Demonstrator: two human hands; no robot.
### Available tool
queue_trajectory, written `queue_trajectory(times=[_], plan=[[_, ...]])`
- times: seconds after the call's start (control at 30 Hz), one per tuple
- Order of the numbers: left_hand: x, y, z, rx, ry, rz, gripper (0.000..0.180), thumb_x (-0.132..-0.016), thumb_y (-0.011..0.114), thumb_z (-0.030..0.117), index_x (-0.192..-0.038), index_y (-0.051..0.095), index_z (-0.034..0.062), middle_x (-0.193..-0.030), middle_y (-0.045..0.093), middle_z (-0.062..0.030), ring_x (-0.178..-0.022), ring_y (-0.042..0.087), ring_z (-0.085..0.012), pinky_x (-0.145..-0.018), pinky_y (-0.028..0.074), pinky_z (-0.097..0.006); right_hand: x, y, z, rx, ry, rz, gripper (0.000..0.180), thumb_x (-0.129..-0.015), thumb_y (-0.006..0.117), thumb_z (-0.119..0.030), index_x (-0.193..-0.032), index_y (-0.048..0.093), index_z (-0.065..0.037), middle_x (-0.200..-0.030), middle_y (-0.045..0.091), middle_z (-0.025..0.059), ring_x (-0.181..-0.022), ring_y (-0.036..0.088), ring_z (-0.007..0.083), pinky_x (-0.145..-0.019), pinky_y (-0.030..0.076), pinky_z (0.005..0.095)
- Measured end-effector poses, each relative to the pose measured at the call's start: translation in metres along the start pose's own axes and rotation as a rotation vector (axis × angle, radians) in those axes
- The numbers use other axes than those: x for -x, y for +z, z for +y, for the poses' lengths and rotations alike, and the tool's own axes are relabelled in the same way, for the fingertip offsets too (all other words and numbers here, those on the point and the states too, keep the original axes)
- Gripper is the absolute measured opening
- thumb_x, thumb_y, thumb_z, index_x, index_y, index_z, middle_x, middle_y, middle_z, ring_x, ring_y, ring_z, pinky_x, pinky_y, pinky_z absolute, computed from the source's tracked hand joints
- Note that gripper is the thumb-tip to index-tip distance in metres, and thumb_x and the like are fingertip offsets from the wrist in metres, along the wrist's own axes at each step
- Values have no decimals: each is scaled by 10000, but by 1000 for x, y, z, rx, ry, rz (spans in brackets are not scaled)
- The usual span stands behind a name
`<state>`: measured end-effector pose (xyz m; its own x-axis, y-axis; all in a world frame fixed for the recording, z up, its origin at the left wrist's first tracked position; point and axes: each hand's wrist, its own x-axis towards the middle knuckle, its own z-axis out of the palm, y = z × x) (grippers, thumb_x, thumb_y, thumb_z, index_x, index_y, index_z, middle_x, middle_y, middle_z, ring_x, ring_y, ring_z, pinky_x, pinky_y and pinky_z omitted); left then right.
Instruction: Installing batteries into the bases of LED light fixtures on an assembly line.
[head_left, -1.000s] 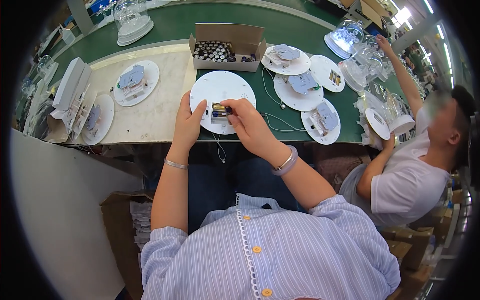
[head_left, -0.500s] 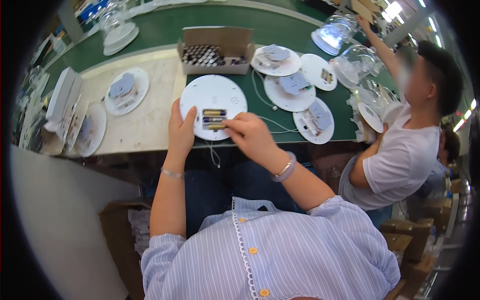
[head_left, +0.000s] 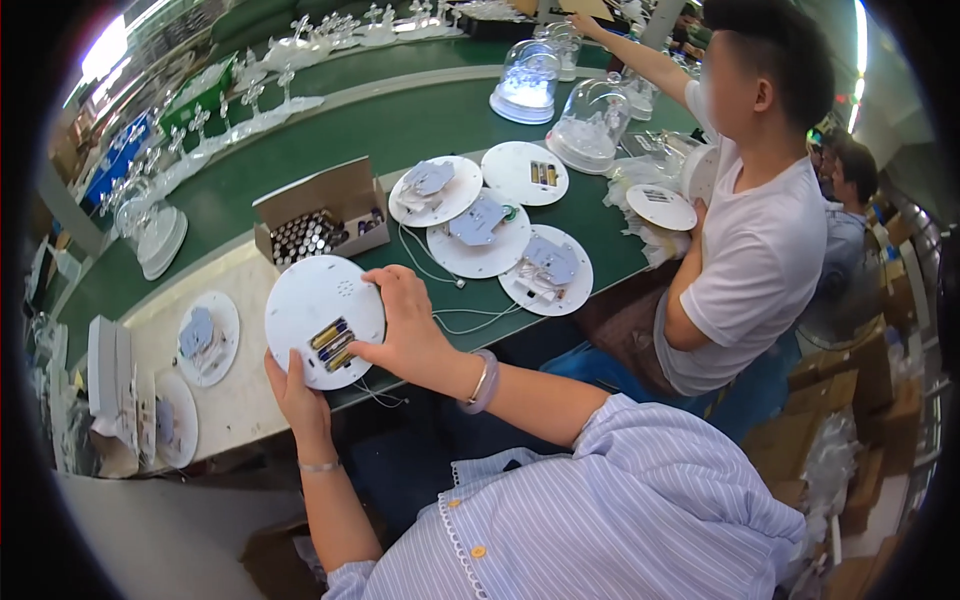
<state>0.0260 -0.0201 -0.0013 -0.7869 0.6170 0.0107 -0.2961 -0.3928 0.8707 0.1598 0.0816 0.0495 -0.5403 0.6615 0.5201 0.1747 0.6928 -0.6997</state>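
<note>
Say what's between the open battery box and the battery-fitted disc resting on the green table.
A white disc bearing a grey housing, in the head view.

Round white base (head_left: pixel 300 298), apparently three batteries (head_left: pixel 332 344) inside

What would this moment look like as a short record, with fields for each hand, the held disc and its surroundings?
Left hand: grips the white disc at its lower left edge
Right hand: at the disc's right side, thumb beside the batteries
Disc face: open compartment showing batteries
Beyond disc: open cardboard box of batteries
Right: four more white discs
Co-worker: white shirt, one arm outstretched
</note>
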Motion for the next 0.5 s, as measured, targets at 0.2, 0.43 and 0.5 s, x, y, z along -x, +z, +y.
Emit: queue_trajectory(times=[0.2, 0.43, 0.5], plan=[[2, 0, -1, 80, 82, -2, 354, -869, 405, 94, -1194, 281, 25, -1162, 419, -144, -1041, 459, -224, -865, 402, -347, -13, 5, 3, -682, 452, -444, 508, -684, 674, -127, -1059, 372, 36, -811, 535, 99, -614, 538, 125, -506, 448, 227], [1, -2, 1, 58, 105, 6, 343, -872, 394, 95, -1189, 286, 20, -1164, 419, -143, -1047, 455, -223, -872, 395, -342, -11, 18, 9, -527, 260, -332, 390, -686, 667, -120, -941, 415, 35, -811, 545, 117, -622, 545, 135, -509, 456, 244], [2, -1, 0, 53, 122, 19, 352, -873, 390, 91, -1199, 278, 18, -1169, 416, -145, -1051, 451, -220, -876, 390, -341, -11, 17, 9, -477, 239, -324, 391, -676, 670, -120, -929, 416, 37, -821, 545, 139, -664, 555, 174, -547, 460, 268]])
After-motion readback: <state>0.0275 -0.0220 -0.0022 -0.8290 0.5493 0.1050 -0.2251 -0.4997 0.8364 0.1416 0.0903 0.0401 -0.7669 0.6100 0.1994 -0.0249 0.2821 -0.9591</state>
